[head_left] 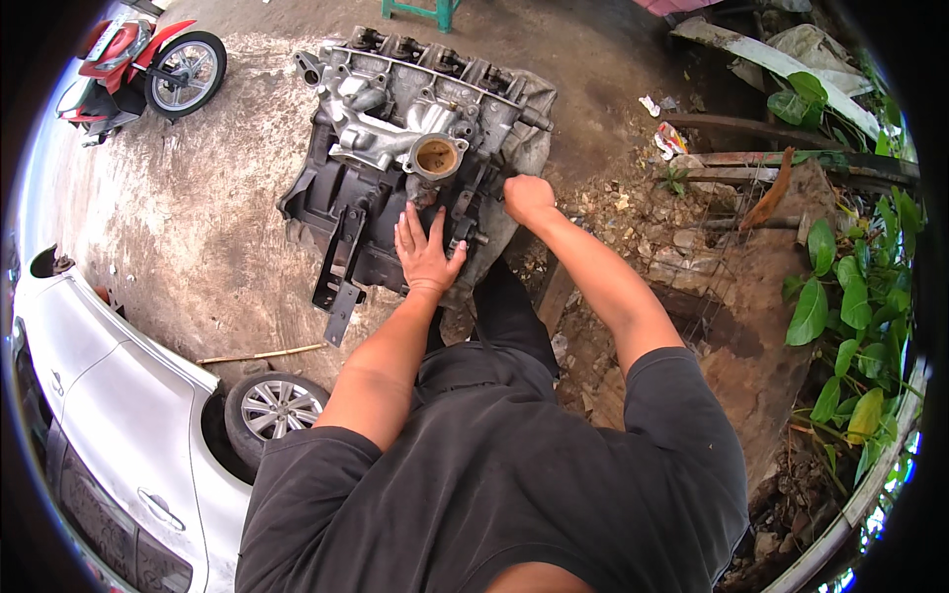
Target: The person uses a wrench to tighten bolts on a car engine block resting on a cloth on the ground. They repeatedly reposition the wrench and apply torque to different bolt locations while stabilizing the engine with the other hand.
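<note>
A car engine (361,193) lies in front of me, with a dark block and a silver intake manifold (376,143) on top. The manifold's round opening (435,156) faces up and looks brownish inside. My left hand (425,257) rests on the dark block just below that opening, its fingers spread and nothing held. At the engine's right side, my right hand (530,200) is closed into a fist; whatever it grips, if anything, is hidden by the fingers. A dark metal bracket (341,272) sticks out from the block's near left side.
A grey cloth (534,148) lies under the engine. To the left stand a silver car (138,395) and a red motorcycle (138,64). Rubble, planks (732,170) and leafy plants (820,306) fill the right side. A green stool (420,12) stands at the far edge.
</note>
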Demonstrator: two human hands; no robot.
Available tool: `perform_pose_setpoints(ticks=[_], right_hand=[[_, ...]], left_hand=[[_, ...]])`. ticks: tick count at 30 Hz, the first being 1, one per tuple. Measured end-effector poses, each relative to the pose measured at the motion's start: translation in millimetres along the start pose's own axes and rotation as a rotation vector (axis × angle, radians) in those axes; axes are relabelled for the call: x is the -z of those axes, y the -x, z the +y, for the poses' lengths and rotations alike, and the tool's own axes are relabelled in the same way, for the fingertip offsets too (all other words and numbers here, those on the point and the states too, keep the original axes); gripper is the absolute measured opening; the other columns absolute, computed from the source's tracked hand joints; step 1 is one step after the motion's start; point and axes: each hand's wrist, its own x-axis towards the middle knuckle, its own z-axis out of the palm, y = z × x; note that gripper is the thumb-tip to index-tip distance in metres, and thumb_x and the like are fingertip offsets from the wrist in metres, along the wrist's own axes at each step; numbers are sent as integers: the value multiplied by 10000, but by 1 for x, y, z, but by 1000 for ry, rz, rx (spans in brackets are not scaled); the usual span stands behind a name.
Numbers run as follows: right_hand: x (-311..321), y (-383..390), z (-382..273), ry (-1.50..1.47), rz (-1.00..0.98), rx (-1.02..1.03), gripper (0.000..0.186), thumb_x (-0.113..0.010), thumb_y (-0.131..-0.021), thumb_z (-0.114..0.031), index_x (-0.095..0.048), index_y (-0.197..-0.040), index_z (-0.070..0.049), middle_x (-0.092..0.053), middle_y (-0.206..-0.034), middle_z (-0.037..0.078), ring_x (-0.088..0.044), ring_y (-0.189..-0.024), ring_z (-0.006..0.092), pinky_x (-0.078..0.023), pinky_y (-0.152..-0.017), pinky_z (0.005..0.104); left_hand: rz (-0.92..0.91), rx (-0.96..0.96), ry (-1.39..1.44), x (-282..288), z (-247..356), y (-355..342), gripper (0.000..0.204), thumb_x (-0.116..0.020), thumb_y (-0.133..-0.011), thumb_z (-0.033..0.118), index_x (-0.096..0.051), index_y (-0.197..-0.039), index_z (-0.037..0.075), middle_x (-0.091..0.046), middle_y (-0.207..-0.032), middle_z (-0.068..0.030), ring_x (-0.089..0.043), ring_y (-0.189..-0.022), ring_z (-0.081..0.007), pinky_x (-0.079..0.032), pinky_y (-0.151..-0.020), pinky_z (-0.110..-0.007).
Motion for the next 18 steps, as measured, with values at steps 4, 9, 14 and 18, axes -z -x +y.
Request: perform_pose_setpoints(ticks=[4,9,14,18], right_hand=[[9,-3,-4,16,-26,-4,184,-588,-771,-104,-720,-885,-46,-700,-951,144,-683,-893,301,-552,-747,397],[14,-19,1,-62,-56,-47,210,-602,-759,-121,-714,-918,-41,-690,-996,151,-668,-932,309,-547,-770,407],[14,-26,2,28,-25,27,194,-628,-755,-151,-719,-903,-66,-698,-954,131,-671,-911,305,-543,-748,399],[-1,-11,0,376,105,257,157,-603,-801,-205,-733,-857,-137,-710,-873,66,-674,-816,248,-504,-655,386]], left_hand=[[0,-1,0,0,-1,-2,684,-583,-760,517,-479,-1361,207,-151,-1526,-227,-170,-1381,-403,-168,-1124,-522],[-23,9,-2,0,-1,1,693,-573,-767,528,-468,-1373,209,-139,-1531,-223,-161,-1386,-399,-155,-1130,-517],[-24,4,-2,0,0,0,700,-570,-772,528,-450,-1385,212,-121,-1536,-224,-150,-1391,-397,-148,-1131,-518],[-21,-2,8,1,-1,0,703,-574,-773,526,-445,-1389,213,-120,-1535,-226,-147,-1391,-399,-146,-1129,-524]])
